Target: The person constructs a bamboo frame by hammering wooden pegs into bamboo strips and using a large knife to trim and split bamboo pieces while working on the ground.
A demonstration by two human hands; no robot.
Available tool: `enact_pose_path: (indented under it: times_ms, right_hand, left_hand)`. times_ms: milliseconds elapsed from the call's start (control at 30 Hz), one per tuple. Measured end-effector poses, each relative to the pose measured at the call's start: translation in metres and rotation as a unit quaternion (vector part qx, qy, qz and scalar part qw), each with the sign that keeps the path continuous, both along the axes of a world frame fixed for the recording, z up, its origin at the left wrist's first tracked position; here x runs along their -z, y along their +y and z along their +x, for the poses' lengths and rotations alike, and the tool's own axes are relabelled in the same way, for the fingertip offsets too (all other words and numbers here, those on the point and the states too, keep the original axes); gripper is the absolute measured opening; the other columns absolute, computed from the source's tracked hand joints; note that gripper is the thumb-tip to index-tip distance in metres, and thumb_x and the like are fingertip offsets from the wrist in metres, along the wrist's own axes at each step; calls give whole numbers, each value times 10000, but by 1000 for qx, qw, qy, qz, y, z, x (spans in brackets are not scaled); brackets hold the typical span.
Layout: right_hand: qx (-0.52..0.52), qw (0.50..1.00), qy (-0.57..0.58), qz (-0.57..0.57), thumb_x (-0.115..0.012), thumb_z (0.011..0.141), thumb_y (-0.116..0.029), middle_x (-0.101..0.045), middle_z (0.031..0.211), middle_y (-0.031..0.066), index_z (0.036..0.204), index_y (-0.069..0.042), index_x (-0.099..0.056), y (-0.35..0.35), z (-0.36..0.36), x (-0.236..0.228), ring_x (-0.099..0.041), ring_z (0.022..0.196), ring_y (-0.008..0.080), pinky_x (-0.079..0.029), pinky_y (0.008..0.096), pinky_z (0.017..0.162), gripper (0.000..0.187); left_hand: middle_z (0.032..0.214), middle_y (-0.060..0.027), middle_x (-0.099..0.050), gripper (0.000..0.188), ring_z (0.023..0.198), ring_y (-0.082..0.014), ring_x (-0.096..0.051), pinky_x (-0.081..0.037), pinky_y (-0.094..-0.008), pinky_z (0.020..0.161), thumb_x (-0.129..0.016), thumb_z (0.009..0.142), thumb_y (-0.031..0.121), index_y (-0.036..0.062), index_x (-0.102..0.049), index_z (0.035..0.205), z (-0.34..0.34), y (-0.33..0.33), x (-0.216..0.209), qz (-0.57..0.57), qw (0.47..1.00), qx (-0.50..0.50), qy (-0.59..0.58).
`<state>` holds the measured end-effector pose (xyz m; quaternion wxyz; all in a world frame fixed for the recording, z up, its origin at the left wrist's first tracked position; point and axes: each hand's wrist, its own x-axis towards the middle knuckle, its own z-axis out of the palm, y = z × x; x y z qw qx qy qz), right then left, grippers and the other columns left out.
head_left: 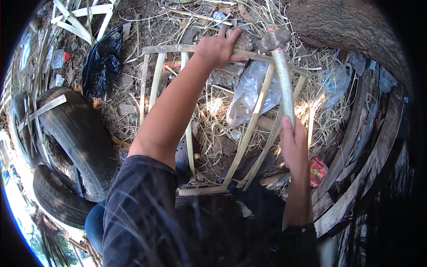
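Note:
A frame of split bamboo strips (249,133) lies in front of me, with a crossbar at its far end and another close to my feet. My left hand (216,48) holds the far crossbar from above, thumb on the near side and fingers reaching over it. In my right hand (293,144) is a hammer (283,84), gripped low on its pale handle. Its blunt grey head is up at the far end, over the right part of the far crossbar. The hammer handle hides part of the frame behind it.
Old tyres (80,138) lie at the left, near a black plastic bag (103,62). Clear plastic bags (251,93) and straw litter the ground. A thick tree trunk (347,26) stands at the far right, above curved wooden boards (373,147). A red wrapper (317,171) lies near my right forearm.

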<state>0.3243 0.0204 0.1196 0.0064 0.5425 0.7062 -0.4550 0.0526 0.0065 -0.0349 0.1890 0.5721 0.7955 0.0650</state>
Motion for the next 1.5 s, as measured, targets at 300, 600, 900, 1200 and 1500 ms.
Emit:
enact_pose_path:
  times_ms: [300, 600, 900, 1200, 1500]
  right_hand:
    - [-10, 1000, -14, -15, -500, 976, -313, -499, 630, 118, 1018, 37, -575, -3, -4, -10, -499, 576, 173, -406, 352, 562, 360]
    - [-50, 998, -27, 13, -492, 974, -335, -528, 608, 139, 958, 38, -565, -1, -17, -14, -529, 535, 269, -418, 399, 555, 381]
    - [-42, 996, -81, -20, -493, 977, -296, -522, 632, 129, 986, 43, -581, 6, -26, -18, -508, 570, 211, -415, 366, 568, 350]
    - [-55, 989, -134, -23, -465, 987, -321, -535, 669, 123, 1012, 43, -589, 17, -24, -14, -510, 617, 212, -420, 369, 613, 385]
    - [76, 991, -95, -55, -481, 988, -268, -439, 603, 14, 914, 14, -568, -9, 38, -59, -413, 552, 94, -343, 298, 514, 304]
  left_hand:
    - [1276, -267, -509, 934, 862, -434, -664, -562, -484, 667, -397, 756, 814, 188, -291, 1441, 0, -3, 4, 37, 999, -4, 6]
    - [1306, -284, -489, 953, 887, -433, -663, -563, -483, 694, -396, 750, 823, 180, -295, 1447, 1, 1, 2, 35, 999, -1, 3]
    - [1301, -284, -489, 957, 918, -436, -655, -568, -478, 707, -377, 747, 830, 198, -268, 1457, -2, 0, 7, 40, 999, 1, 7]
    - [1292, -257, -503, 918, 877, -428, -660, -564, -480, 708, -416, 763, 803, 187, -306, 1435, -2, -1, 10, 59, 998, -1, -12]
    - [1233, -255, -501, 966, 758, -324, -686, -562, -401, 565, -388, 748, 835, 193, -262, 1459, 1, -3, -10, 24, 995, -25, 93]
